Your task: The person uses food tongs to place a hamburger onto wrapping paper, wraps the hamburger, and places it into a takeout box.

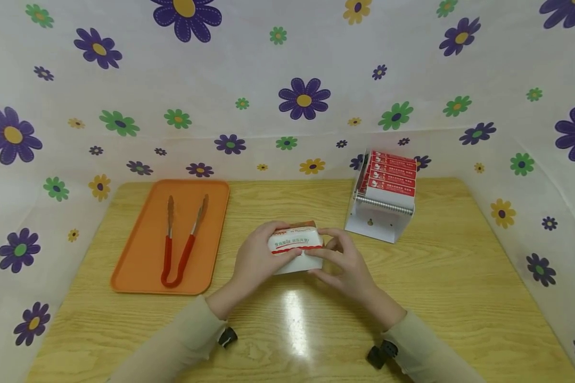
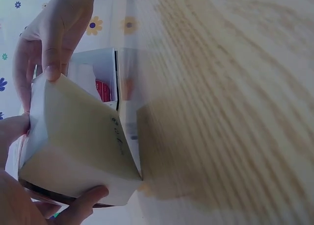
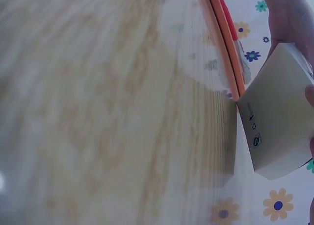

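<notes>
Left hand (image 1: pixel 256 260) and right hand (image 1: pixel 345 263): both curled round white box (image 1: pixel 294 247), fingers clamped on its ends, box tilted with one lower edge on worktop (image 1: pixel 436 298), mid-centre. Rack (image 1: pixel 380 213) of red-and-white boxes (image 1: pixel 390 175): just behind right hand. Orange tray (image 1: pixel 139 266): far left, bearing red-handled tongs (image 1: pixel 182 242).

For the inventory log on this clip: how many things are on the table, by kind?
Orange tray: 1
Red-handled tongs: 1
White dispenser rack stacked with red-and-white packets: 1
White box held by left hand and right hand: 1
Total: 4
</notes>
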A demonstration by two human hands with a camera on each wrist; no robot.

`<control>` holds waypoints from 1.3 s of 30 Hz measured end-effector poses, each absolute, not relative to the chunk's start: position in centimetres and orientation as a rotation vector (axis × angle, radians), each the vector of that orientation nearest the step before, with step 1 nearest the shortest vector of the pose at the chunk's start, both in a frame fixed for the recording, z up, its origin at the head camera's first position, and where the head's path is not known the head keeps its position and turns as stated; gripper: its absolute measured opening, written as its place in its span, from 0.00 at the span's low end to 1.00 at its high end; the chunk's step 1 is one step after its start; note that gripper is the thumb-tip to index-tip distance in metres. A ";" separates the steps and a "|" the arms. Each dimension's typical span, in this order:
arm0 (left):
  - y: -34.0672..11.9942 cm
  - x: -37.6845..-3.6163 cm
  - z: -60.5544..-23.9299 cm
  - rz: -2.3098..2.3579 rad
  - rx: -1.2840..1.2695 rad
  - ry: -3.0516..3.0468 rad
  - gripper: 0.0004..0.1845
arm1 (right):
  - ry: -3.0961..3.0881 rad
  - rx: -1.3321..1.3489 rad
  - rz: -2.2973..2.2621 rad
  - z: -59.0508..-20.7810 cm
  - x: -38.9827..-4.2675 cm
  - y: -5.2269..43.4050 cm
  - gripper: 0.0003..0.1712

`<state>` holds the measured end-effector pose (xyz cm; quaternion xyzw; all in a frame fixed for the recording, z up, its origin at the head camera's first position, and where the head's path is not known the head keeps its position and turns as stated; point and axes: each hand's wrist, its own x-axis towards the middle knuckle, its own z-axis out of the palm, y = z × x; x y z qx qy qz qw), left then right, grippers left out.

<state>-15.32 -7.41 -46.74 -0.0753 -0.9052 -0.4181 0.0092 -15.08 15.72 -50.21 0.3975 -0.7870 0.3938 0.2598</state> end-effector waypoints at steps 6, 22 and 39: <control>-7.3 -15.4 -46.7 -1.224 -0.276 -2.868 0.34 | -2.122 1.075 1.112 -50.2 -15.1 15.7 0.22; -8.1 -15.5 -46.1 -1.228 -0.441 -2.933 0.32 | -2.120 1.069 1.134 -50.1 -15.2 15.3 0.22; -9.2 -16.4 -46.0 -1.296 -0.618 -2.985 0.33 | -2.129 1.057 1.157 -50.5 -15.1 15.5 0.23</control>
